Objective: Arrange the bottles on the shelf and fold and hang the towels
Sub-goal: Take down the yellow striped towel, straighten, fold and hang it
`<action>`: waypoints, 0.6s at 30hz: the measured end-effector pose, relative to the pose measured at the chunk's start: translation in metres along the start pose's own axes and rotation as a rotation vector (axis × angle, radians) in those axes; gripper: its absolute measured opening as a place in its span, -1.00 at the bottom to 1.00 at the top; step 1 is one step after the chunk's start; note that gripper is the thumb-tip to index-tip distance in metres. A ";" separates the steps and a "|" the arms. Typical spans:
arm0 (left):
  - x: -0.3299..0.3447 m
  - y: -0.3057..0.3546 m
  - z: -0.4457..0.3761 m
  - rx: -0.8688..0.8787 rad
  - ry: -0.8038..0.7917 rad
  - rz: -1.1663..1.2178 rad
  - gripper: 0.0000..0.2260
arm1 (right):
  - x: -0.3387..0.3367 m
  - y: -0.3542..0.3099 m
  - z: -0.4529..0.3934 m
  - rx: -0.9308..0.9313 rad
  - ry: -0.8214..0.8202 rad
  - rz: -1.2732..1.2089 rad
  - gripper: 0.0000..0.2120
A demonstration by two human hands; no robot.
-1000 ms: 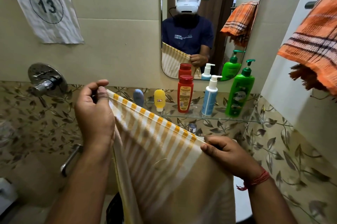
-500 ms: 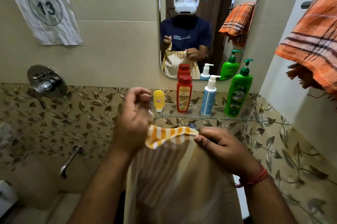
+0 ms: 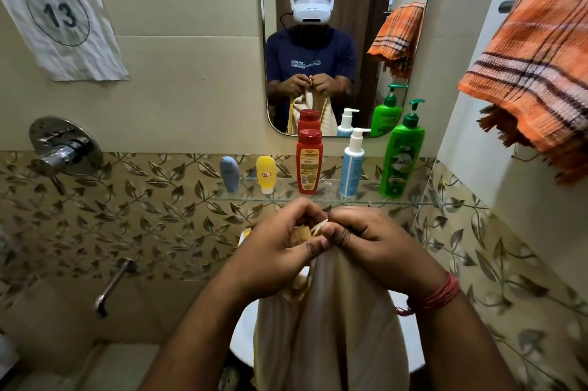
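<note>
A cream towel with yellow stripes [image 3: 331,320] hangs folded in half below my hands. My left hand [image 3: 273,250] and my right hand [image 3: 372,247] meet at its top, each pinching a corner, thumbs touching. Behind them a glass shelf [image 3: 445,203] carries a grey-blue tube [image 3: 229,173], a yellow tube [image 3: 266,173], a red bottle [image 3: 309,161], a white and blue pump bottle [image 3: 352,163] and a green pump bottle [image 3: 401,155], all upright in a row. An orange plaid towel [image 3: 534,72] hangs on a rail at the right wall.
A mirror [image 3: 343,40] above the shelf reflects the person and the bottles. A chrome mixer valve [image 3: 60,145] and a spout [image 3: 111,285] stick out of the left wall. A paper sign with 13 [image 3: 60,12] hangs top left. A white basin [image 3: 245,330] lies below.
My left hand has swung right with its towel corner to meet my right hand. The spread striped towel is now doubled over and hangs narrow.
</note>
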State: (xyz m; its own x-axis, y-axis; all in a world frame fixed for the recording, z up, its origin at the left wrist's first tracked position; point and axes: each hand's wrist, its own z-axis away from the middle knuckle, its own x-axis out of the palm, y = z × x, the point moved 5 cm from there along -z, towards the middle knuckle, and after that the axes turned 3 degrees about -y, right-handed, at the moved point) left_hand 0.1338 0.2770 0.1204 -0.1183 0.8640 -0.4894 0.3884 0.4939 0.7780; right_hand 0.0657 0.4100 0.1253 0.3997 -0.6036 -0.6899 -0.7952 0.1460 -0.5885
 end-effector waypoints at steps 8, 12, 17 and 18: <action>-0.028 0.000 0.005 -0.114 0.405 0.194 -0.88 | 0.002 0.018 0.029 0.110 -0.023 -0.178 -0.40; -0.060 -0.015 0.011 -0.147 0.757 0.225 -0.85 | 0.009 0.035 0.047 0.193 -0.097 -0.232 -0.59; -0.093 -0.037 0.022 -0.175 1.045 0.291 -0.84 | 0.010 0.055 0.058 0.282 -0.053 -0.089 -0.61; -0.098 -0.040 0.025 -0.192 1.078 0.290 -0.85 | 0.008 0.058 0.058 0.275 -0.033 -0.051 -0.54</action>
State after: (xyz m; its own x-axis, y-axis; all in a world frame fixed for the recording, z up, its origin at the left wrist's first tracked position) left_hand 0.1524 0.1704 0.1271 -0.8084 0.5367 0.2416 0.3937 0.1880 0.8998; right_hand 0.0498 0.4592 0.0610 0.4543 -0.5905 -0.6670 -0.6221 0.3257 -0.7120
